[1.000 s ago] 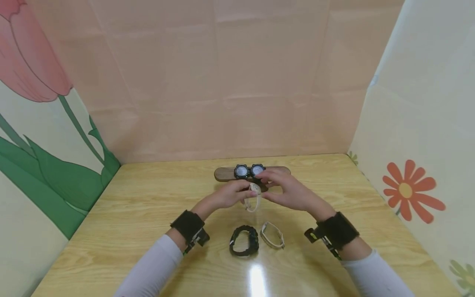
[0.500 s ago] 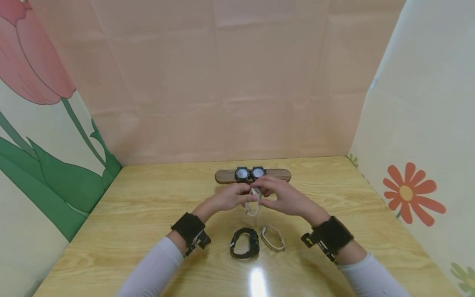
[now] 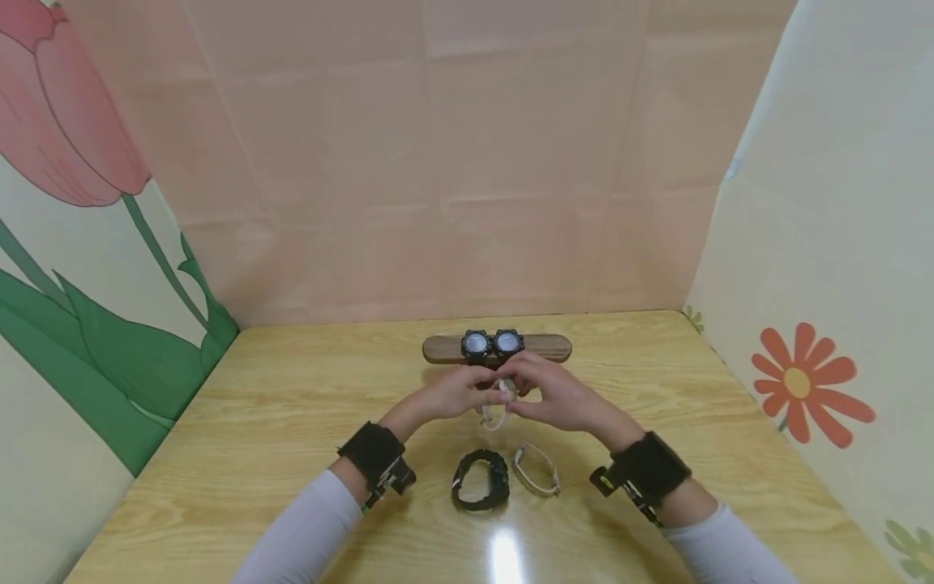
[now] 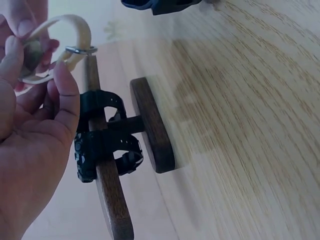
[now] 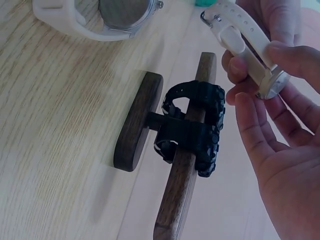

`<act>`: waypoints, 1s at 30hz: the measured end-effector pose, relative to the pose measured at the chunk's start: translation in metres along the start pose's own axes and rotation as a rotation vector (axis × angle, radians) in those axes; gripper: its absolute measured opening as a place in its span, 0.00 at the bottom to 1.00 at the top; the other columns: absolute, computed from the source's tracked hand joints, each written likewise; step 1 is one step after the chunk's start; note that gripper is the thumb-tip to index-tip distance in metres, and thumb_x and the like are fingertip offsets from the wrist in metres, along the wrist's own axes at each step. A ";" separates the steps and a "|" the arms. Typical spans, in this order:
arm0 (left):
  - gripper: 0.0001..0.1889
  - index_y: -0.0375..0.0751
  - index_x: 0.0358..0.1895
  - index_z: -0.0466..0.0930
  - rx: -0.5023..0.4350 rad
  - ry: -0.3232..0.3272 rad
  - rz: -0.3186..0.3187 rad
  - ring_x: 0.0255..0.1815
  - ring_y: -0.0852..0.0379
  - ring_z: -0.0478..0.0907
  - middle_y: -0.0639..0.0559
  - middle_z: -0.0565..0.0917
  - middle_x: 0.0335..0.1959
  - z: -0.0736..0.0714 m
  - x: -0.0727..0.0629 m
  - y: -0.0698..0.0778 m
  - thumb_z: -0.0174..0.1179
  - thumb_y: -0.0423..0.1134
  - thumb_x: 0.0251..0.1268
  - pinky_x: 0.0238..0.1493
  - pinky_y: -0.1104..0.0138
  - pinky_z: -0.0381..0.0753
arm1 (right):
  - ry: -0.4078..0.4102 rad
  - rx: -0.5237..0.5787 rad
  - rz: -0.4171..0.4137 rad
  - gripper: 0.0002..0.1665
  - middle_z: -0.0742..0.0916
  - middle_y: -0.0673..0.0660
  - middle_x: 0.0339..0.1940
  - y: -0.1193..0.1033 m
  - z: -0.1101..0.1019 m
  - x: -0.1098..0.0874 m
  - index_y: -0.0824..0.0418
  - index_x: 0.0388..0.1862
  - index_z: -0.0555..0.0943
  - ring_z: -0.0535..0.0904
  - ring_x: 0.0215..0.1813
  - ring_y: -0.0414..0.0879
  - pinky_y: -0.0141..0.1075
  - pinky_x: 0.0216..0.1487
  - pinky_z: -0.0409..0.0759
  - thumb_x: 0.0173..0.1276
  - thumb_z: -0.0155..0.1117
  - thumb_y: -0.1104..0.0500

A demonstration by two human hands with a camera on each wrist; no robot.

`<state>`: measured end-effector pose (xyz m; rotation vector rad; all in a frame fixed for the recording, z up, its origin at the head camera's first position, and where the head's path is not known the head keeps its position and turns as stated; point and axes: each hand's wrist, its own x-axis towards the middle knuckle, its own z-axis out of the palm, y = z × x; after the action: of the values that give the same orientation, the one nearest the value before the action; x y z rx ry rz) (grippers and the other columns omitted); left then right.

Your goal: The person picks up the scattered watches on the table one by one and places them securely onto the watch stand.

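Note:
A white wristwatch [image 3: 508, 388], its strap closed into a loop, is held up between both hands in front of the wooden watch stand. My left hand [image 3: 451, 392] pinches it from the left side, and my right hand [image 3: 558, 397] pinches it around the case from the right. In the right wrist view the white strap [image 5: 245, 35] with its buckle points up and away from the fingers. Two black watches [image 5: 200, 130] sit side by side around the bar of the stand [image 3: 443, 348]. The fingers partly cover the white watch's case.
Nearer on the wooden table [image 3: 277, 438] lie a looped black watch [image 3: 499, 478] and another white watch [image 3: 537, 470], side by side. A pink backdrop [image 3: 452, 162] rises behind the table, with printed side walls left and right.
The right hand, at first spread apart by the stand, has come down and closed on the white watch. That watch has turned slightly and sunk a little in the left hand's hold.

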<state>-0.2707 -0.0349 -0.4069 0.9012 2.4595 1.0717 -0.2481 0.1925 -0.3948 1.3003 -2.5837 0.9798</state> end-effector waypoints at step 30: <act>0.37 0.39 0.73 0.68 0.132 0.135 0.033 0.69 0.41 0.71 0.43 0.73 0.68 -0.036 -0.018 -0.007 0.70 0.50 0.65 0.65 0.51 0.77 | 0.010 -0.188 0.021 0.25 0.82 0.63 0.59 0.001 -0.027 -0.004 0.65 0.59 0.80 0.81 0.49 0.49 0.41 0.46 0.86 0.62 0.73 0.67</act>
<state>-0.2781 -0.0701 -0.3866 0.9401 2.6618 1.0220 -0.2519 0.2117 -0.3755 1.2199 -2.6123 0.7235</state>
